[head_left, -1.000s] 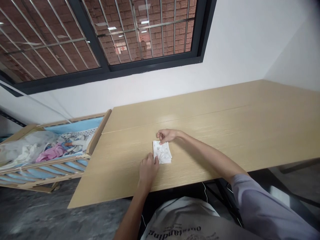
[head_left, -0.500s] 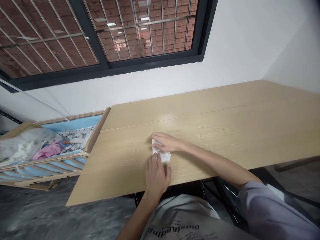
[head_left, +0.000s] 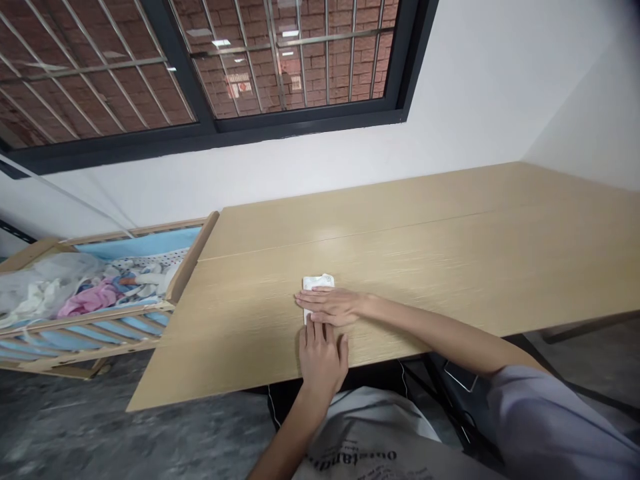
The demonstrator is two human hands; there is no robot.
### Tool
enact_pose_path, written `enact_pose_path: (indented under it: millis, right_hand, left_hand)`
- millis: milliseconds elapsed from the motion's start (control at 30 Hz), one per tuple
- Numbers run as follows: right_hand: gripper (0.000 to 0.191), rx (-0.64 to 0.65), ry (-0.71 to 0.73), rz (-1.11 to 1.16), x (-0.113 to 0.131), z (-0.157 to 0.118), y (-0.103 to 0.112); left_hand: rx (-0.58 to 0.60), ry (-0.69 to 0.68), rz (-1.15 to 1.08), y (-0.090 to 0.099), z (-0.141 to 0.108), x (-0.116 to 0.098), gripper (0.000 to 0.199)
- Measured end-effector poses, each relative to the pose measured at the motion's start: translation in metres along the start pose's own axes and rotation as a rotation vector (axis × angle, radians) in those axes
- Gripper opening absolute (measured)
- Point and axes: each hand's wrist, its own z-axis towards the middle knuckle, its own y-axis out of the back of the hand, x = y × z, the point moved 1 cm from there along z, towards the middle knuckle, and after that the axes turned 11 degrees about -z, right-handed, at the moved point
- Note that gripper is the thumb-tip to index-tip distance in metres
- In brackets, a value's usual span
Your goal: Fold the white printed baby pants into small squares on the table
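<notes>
A small white folded piece (head_left: 318, 281), cloth or paper I cannot tell, lies on the wooden tabletop (head_left: 240, 307) close to the front edge. Across its middle rests my right hand (head_left: 336, 305), palm down and flat, fingers stretched out to the left. My left hand (head_left: 323, 360) is just below, its fingers extended forward, with the fingertips at the near end of the white piece and against the right hand. The right hand covers most of the piece; its far edge and a strip on the left show.
At the left end of the table stands a wooden crib (head_left: 195, 257) with blue lining, holding pink and white cloths (head_left: 90, 298). Behind is a white wall with a dark-framed, barred window (head_left: 300, 123). A dark chair-like frame (head_left: 463, 380) is below the table's front edge.
My right hand has come down nearer to me and flattened over the white piece, whose far edge now shows. My left hand has shifted slightly right and nearer to me.
</notes>
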Motion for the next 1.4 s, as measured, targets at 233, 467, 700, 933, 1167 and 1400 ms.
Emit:
enact_pose_path:
  millis: [233,467,700,933,1167,1400]
  right_hand:
    - [0.065,-0.017,-0.009,-0.091,-0.04,0.018,0.025]
    - [0.066,-0.043,-0.059,-0.088,-0.059,0.027,0.023]
    - [0.067,-0.387,-0.27,0.157,-0.067,0.013,0.054]
    - [0.048,-0.634,-0.536,0.19,-0.072,-0.017,0.037]
    - [0.027,-0.57,-0.469,0.065,-0.041,-0.013,-0.002]
    - [0.023,-0.602,-0.526,0.289,0.016,-0.006,-0.01]
  left_hand:
    - [-0.025,-0.002,-0.039,-0.004,-0.001,0.005,0.058]
    - [-0.029,0.008,-0.044,-0.005,-0.001,0.001,0.057]
    - [-0.03,0.126,-0.054,0.037,0.038,0.027,0.041]
    - [0.123,0.344,0.104,0.051,0.064,0.056,0.052]
    - [0.149,0.277,0.086,0.033,0.073,0.037,0.042]
    - [0.062,0.179,-0.207,0.058,0.042,0.056,0.028]
